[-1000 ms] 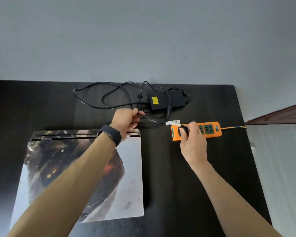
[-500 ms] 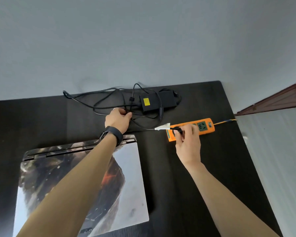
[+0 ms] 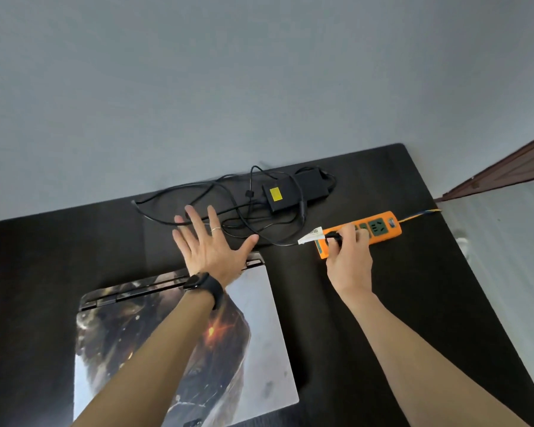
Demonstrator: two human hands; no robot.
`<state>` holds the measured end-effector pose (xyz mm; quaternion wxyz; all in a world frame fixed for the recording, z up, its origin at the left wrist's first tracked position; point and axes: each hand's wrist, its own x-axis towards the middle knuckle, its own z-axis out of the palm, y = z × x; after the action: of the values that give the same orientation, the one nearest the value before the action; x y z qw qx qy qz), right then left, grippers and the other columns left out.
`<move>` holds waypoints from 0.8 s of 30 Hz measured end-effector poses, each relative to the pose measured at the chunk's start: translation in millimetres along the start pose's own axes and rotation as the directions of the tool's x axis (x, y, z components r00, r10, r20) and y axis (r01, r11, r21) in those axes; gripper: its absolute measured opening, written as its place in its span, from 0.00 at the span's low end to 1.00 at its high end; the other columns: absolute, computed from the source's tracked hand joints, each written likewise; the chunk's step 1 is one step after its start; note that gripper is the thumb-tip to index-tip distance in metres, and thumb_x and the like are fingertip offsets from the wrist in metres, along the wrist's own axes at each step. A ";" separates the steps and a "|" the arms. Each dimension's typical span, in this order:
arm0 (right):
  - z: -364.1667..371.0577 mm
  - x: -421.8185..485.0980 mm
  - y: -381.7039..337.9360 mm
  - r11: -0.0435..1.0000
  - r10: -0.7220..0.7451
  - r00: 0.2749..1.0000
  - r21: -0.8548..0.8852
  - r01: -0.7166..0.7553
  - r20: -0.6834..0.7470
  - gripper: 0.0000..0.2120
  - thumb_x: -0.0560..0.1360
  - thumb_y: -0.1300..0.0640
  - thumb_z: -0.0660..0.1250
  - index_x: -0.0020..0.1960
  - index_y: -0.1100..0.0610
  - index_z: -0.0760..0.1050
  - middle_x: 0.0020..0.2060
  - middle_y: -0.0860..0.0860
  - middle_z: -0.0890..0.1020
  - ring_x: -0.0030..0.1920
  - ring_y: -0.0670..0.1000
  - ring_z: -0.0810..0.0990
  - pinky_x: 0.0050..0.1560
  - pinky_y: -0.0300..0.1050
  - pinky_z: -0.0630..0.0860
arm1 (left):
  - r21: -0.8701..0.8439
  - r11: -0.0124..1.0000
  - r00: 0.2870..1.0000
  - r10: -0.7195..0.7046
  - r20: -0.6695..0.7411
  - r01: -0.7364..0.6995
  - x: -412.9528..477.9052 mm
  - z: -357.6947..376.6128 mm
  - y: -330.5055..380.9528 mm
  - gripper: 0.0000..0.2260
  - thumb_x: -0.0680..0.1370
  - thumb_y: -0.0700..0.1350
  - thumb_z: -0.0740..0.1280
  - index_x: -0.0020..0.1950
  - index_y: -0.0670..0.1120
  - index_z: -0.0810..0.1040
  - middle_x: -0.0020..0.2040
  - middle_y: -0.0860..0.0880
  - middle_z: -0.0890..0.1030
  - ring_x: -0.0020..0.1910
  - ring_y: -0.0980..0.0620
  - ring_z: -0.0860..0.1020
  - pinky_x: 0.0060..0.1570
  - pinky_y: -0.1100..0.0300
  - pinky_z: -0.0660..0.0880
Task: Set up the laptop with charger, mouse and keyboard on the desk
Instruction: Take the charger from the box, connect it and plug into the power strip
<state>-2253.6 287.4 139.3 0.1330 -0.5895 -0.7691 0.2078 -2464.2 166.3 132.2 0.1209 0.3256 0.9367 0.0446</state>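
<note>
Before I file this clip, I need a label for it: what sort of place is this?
Probably a home or office desk against a plain wall. A dark desk holds a closed laptop, its charger with tangled cable, and an orange power strip where the right hand grips a plug.

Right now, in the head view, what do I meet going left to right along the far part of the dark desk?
Open left hand → black charger brick with yellow sticker → right hand pinching the black plug at the orange power strip → striped strip cord running off the desk edge.
</note>
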 end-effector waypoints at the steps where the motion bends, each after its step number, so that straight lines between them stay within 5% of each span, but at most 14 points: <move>1: 1.2 -0.7 -0.6 1.000 0.007 1.000 0.002 -0.007 -0.008 0.07 0.81 0.57 0.65 0.56 0.57 0.69 0.55 0.57 0.73 0.48 0.53 0.80 0.45 0.46 0.82 | -0.015 0.999 0.994 -0.041 0.104 0.042 5.9 2.3 1.4 0.53 0.65 0.82 0.46 0.80 0.48 0.44 0.79 0.38 0.41 0.77 0.32 0.42 0.74 0.38 0.41; 3: 3.0 -2.2 -3.8 1.000 0.015 1.000 0.000 -0.015 -0.026 0.07 0.81 0.57 0.65 0.55 0.57 0.69 0.55 0.58 0.73 0.47 0.53 0.80 0.44 0.45 0.81 | -0.078 0.990 0.967 -0.097 0.237 0.118 16.2 5.9 4.2 0.58 0.61 0.84 0.45 0.80 0.49 0.40 0.78 0.38 0.37 0.76 0.30 0.39 0.73 0.36 0.38; 12: 8.6 -2.1 6.0 1.000 -0.002 0.999 -0.022 0.000 -0.048 0.07 0.81 0.55 0.64 0.55 0.56 0.68 0.53 0.56 0.72 0.45 0.50 0.76 0.42 0.42 0.78 | -0.063 0.994 0.946 -0.061 0.318 0.085 51.3 5.4 1.4 0.59 0.56 0.85 0.51 0.78 0.57 0.33 0.76 0.47 0.27 0.75 0.31 0.34 0.73 0.34 0.40; 16: 3.9 -2.2 5.7 0.997 -0.016 0.999 -0.070 0.013 -0.048 0.07 0.81 0.53 0.65 0.54 0.54 0.68 0.51 0.55 0.73 0.46 0.52 0.77 0.41 0.45 0.80 | -0.053 0.998 0.954 0.036 0.297 -0.021 40.4 -18.8 -19.4 0.47 0.70 0.71 0.65 0.79 0.58 0.42 0.75 0.55 0.25 0.76 0.34 0.54 0.68 0.41 0.65; 19: -1.8 -0.3 1.8 0.997 0.020 1.000 -0.075 -0.020 -0.008 0.09 0.81 0.52 0.65 0.56 0.55 0.69 0.54 0.57 0.74 0.50 0.55 0.79 0.45 0.52 0.81 | -0.105 0.994 0.984 0.055 0.170 -0.038 9.2 -42.1 -43.0 0.35 0.75 0.57 0.67 0.78 0.62 0.53 0.77 0.60 0.34 0.60 0.43 0.78 0.50 0.52 0.77; 22: -6.2 -19.9 0.1 0.993 0.120 0.989 -0.020 -0.119 0.089 0.20 0.79 0.51 0.68 0.66 0.55 0.66 0.65 0.58 0.71 0.59 0.58 0.79 0.52 0.56 0.81 | -0.234 0.972 0.998 0.008 0.063 0.007 -37.1 -61.1 -75.0 0.27 0.76 0.52 0.66 0.74 0.63 0.64 0.78 0.62 0.46 0.52 0.50 0.81 0.47 0.54 0.78; 24: -3.4 -53.5 0.5 0.985 0.162 0.974 0.030 -0.169 0.159 0.27 0.78 0.49 0.69 0.72 0.54 0.63 0.69 0.57 0.69 0.61 0.58 0.79 0.53 0.56 0.81 | -0.305 0.951 0.998 -0.058 -0.006 0.053 -72.6 -64.7 -104.9 0.24 0.75 0.50 0.68 0.71 0.60 0.69 0.77 0.57 0.53 0.58 0.51 0.78 0.53 0.52 0.77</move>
<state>-2237.3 236.6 144.2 0.0674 -0.6305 -0.7207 0.2801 -2488.6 38.7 192.1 0.1642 0.2763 0.9282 0.1875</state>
